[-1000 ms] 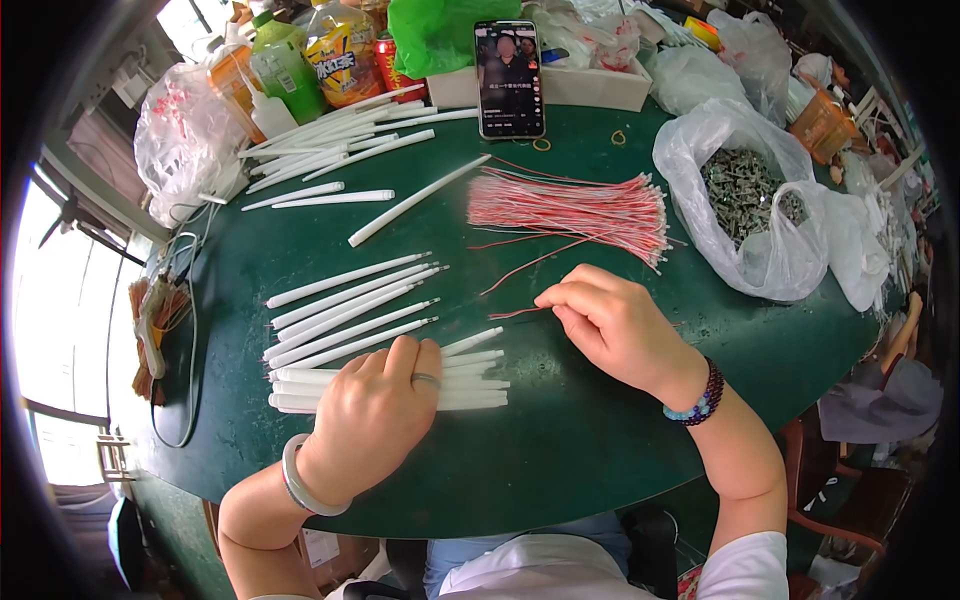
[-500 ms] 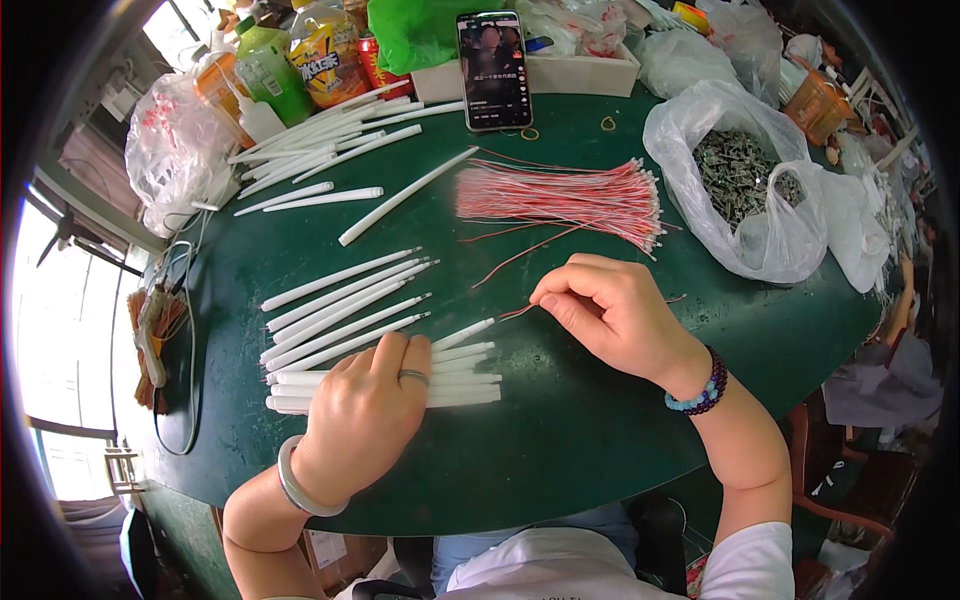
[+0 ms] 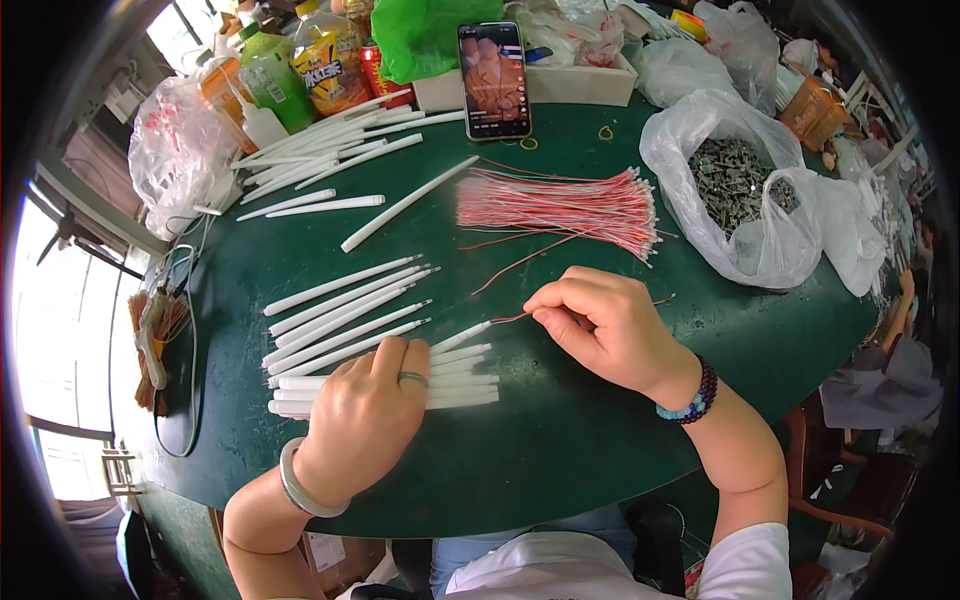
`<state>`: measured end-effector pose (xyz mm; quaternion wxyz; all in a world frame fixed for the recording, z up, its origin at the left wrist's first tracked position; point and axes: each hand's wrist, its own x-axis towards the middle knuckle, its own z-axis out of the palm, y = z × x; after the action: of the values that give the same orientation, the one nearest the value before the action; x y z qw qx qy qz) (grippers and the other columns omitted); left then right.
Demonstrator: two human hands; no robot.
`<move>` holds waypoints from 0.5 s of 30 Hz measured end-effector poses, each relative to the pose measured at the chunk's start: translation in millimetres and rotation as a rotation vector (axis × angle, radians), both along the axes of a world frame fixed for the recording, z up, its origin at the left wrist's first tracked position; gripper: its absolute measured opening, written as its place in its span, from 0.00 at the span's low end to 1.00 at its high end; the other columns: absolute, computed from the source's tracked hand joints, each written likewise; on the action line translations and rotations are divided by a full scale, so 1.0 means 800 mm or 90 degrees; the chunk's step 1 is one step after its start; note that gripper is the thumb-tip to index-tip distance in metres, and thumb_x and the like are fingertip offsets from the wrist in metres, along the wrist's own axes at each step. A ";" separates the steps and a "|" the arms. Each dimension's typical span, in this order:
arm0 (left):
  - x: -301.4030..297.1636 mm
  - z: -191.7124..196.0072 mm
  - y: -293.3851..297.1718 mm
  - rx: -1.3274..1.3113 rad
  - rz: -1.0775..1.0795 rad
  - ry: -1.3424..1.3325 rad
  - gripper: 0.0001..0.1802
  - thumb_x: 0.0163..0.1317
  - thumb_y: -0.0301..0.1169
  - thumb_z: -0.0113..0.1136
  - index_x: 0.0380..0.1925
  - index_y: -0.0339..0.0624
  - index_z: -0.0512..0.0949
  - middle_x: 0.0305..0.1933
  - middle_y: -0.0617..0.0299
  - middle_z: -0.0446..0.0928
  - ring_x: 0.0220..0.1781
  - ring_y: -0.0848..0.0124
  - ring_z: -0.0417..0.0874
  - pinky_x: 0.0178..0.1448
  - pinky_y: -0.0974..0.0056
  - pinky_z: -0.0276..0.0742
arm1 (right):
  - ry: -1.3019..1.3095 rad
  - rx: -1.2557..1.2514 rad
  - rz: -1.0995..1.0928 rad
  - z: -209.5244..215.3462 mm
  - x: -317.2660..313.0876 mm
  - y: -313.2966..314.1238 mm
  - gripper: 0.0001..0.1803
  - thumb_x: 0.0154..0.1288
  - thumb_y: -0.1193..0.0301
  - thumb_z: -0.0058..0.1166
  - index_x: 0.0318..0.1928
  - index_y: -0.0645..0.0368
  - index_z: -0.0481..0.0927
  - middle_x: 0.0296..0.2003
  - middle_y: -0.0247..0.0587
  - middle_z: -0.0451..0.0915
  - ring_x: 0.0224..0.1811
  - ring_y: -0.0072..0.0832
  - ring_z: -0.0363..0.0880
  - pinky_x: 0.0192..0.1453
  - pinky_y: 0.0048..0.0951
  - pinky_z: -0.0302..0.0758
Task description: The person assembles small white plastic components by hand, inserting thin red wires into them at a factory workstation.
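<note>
My left hand (image 3: pixel 368 415) lies curled over a row of slim white tubes (image 3: pixel 462 382), fingers pressed together. It holds one white tube (image 3: pixel 458 337) whose tip slants up to the right past the fingers. My right hand (image 3: pixel 605 325) pinches a thin red wire (image 3: pixel 512 318) between thumb and forefinger. The wire's left end meets the tip of that tube; how far it goes in is too small to tell. To the left, several white tubes with dark tips (image 3: pixel 345 300) lie side by side. Beyond my right hand is a bundle of red and white wires (image 3: pixel 555 205).
A phone (image 3: pixel 496 85) with a lit screen leans on a white box (image 3: pixel 580 85). An open plastic bag (image 3: pixel 680 225) of small metal parts stands at the right. More white tubes (image 3: pixel 335 150), bottles (image 3: pixel 268 80) and a cable (image 3: pixel 190 350) are at the left of the green table (image 3: pixel 560 440).
My right hand has shifted slightly left with the wire, toward the tube's tip. The left hand keeps its place on the tubes. The phone's picture has changed.
</note>
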<state>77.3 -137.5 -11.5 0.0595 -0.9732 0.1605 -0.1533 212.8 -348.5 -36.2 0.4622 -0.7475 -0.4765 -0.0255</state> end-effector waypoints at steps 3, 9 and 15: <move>-0.001 0.001 0.000 0.001 0.005 0.003 0.17 0.42 0.24 0.58 0.37 0.31 0.75 0.29 0.61 0.67 0.25 0.73 0.76 0.29 0.69 0.76 | 0.002 -0.012 0.003 0.000 -0.001 0.000 0.02 0.60 0.76 0.56 0.34 0.61 0.79 0.27 0.40 0.77 0.26 0.37 0.76 0.30 0.32 0.72; -0.001 0.002 -0.001 0.001 0.007 -0.003 0.17 0.42 0.24 0.58 0.36 0.31 0.75 0.29 0.61 0.67 0.25 0.73 0.76 0.29 0.70 0.76 | -0.025 -0.017 0.015 0.001 0.003 -0.001 0.04 0.62 0.78 0.55 0.36 0.61 0.81 0.26 0.37 0.78 0.25 0.27 0.77 0.28 0.24 0.72; -0.001 0.002 0.000 -0.002 0.010 -0.009 0.16 0.42 0.24 0.58 0.35 0.32 0.75 0.29 0.61 0.68 0.24 0.74 0.76 0.29 0.70 0.76 | -0.033 -0.020 0.035 0.001 0.005 -0.001 0.04 0.62 0.78 0.55 0.36 0.60 0.81 0.26 0.36 0.78 0.25 0.27 0.77 0.28 0.25 0.72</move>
<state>76.7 -137.5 -10.1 0.0601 -0.9735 0.1518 -0.1602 216.6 -349.7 -35.5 0.4382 -0.7405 -0.5090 -0.0245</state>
